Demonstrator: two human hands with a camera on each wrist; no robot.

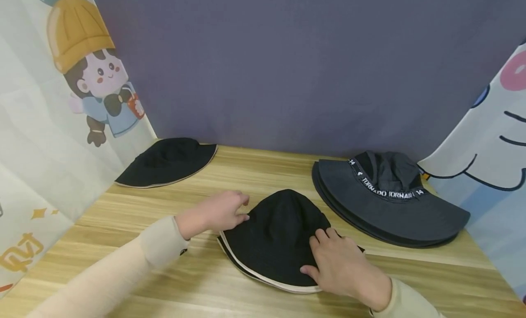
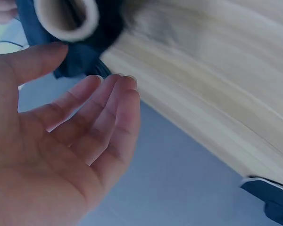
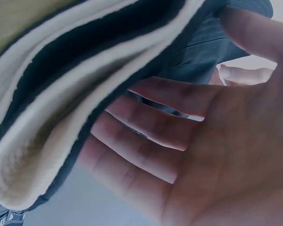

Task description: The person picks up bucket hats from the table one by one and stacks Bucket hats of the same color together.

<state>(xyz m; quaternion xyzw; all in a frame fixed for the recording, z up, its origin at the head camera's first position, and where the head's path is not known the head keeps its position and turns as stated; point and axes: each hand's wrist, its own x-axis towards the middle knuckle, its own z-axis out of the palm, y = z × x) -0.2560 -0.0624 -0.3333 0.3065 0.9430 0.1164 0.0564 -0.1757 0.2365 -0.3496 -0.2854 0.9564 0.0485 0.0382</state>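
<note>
Two black bucket hats (image 1: 279,235) with cream-trimmed brims lie one over the other, folded flat, on the wooden table. My left hand (image 1: 226,211) is at their left edge, thumb tip by the brim and fingers gently bent. In the left wrist view that palm is bare, and the dark cloth (image 2: 80,61) sits beyond the thumb. My right hand (image 1: 339,263) rests against the right side of the hats, thumb apart from the fingers. The right wrist view shows its fingers (image 3: 127,146) extended along the outside of the folded hats, whose cream linings (image 3: 66,136) gape.
Another black hat (image 1: 168,162) with light trim lies at the back left. At the right, dark grey wide-brimmed hats (image 1: 411,213) are stacked, with a lettered band on top. A grey-blue panel (image 1: 287,71) closes the back; cartoon-printed sheets flank the table (image 1: 263,160).
</note>
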